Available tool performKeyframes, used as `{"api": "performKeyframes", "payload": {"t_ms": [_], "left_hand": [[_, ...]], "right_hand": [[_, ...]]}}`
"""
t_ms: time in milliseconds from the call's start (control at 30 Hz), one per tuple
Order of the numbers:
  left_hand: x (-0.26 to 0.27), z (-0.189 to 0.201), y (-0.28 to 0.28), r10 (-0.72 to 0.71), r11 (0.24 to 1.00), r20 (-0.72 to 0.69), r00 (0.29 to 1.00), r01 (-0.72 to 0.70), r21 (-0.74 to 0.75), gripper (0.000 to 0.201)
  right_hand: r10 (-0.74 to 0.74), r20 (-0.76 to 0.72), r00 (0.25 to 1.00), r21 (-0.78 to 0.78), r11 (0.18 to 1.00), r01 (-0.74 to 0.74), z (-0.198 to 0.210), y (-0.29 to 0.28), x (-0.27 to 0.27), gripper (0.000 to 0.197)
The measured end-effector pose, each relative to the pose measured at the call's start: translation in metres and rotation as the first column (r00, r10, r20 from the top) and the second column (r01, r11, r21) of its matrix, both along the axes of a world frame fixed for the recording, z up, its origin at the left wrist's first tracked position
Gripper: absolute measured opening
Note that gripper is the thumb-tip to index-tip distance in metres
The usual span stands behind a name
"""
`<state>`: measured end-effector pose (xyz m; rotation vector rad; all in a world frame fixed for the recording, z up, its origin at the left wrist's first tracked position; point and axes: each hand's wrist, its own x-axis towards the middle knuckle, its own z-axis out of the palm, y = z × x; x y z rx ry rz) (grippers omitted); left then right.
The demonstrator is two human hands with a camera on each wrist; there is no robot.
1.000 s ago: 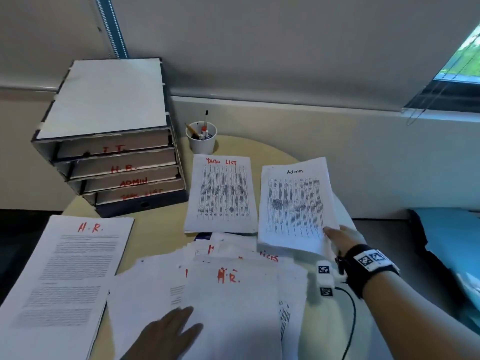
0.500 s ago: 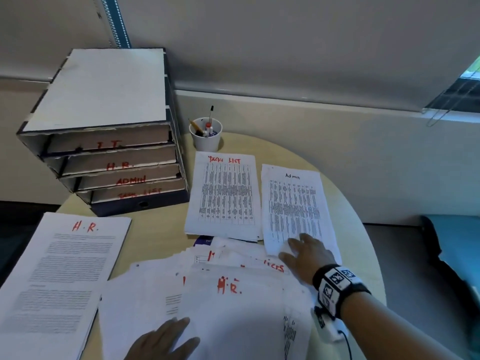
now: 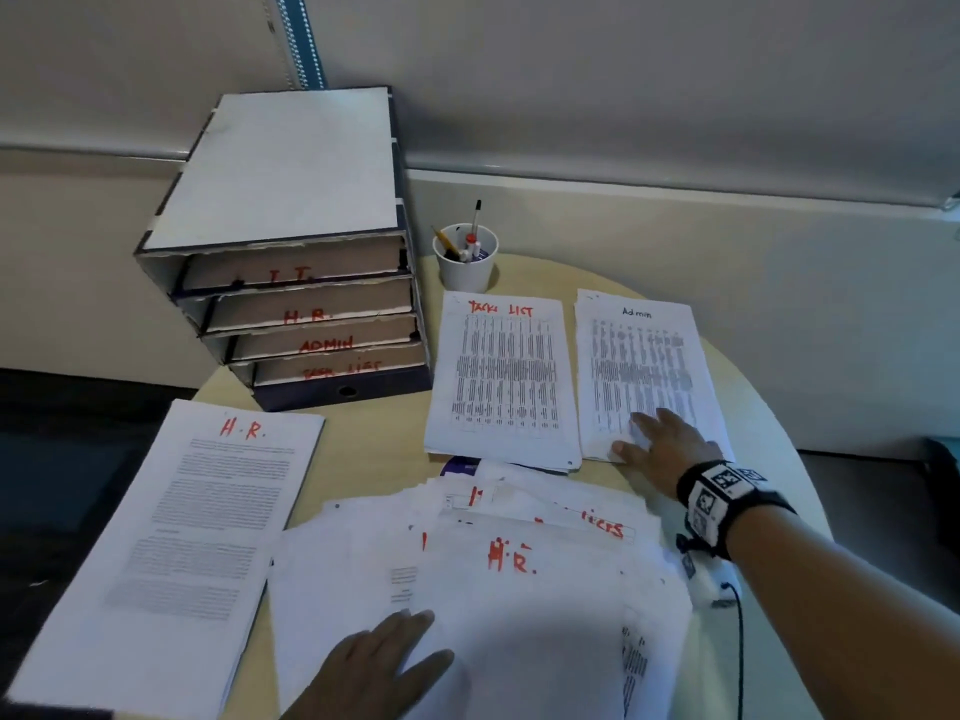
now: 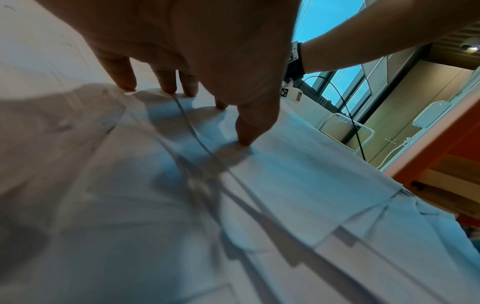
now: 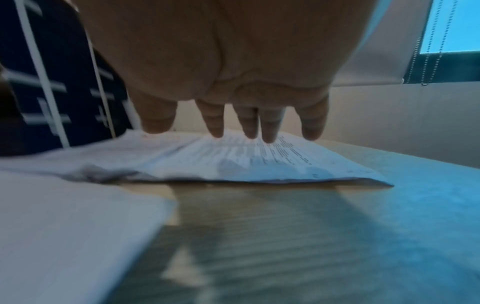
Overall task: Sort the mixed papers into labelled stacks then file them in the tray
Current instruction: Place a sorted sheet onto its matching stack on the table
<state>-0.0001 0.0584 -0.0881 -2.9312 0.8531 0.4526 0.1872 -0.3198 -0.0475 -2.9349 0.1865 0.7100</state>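
Observation:
A loose pile of mixed papers (image 3: 519,589) lies at the near middle of the round table, its top sheet marked "H.R." in red. My left hand (image 3: 384,662) rests flat on the pile's near left part, fingertips (image 4: 245,139) pressing the sheets. Sorted stacks lie around it: an "H.R." stack (image 3: 171,537) at the left, a "Tasks List" stack (image 3: 504,376) and an "Admin" stack (image 3: 644,366) behind. My right hand (image 3: 660,444) lies flat with straight fingers (image 5: 269,131) on the Admin stack's near edge. The four-shelf tray (image 3: 291,241) stands at the back left.
A white cup of pens (image 3: 466,257) stands between the tray and the Tasks List stack. The tray's shelves read I.T., H.R., ADMIN and Tasks List. The table (image 3: 769,459) ends just right of the Admin stack, with a wall ledge behind it.
My right hand laid the Admin sheet down onto its stack and now rests flat on its near edge. The left hand has stayed on the mixed pile.

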Motion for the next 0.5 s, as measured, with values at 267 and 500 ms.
{"api": "performKeyframes", "payload": {"t_ms": [267, 500], "left_hand": [[-0.042, 0.003, -0.012, 0.104, 0.993, -0.331, 0.938, -0.115, -0.015, 0.09], [-0.049, 0.003, 0.009, 0.14, 0.987, -0.312, 0.94, -0.159, -0.036, 0.084]], "right_hand": [[-0.346, 0.025, 0.938, 0.293, 0.9, 0.324, -0.006, 0.033, -0.186, 0.045], [-0.397, -0.097, 0.913, 0.261, 0.875, 0.408, -0.02, 0.068, -0.257, 0.073]]}}
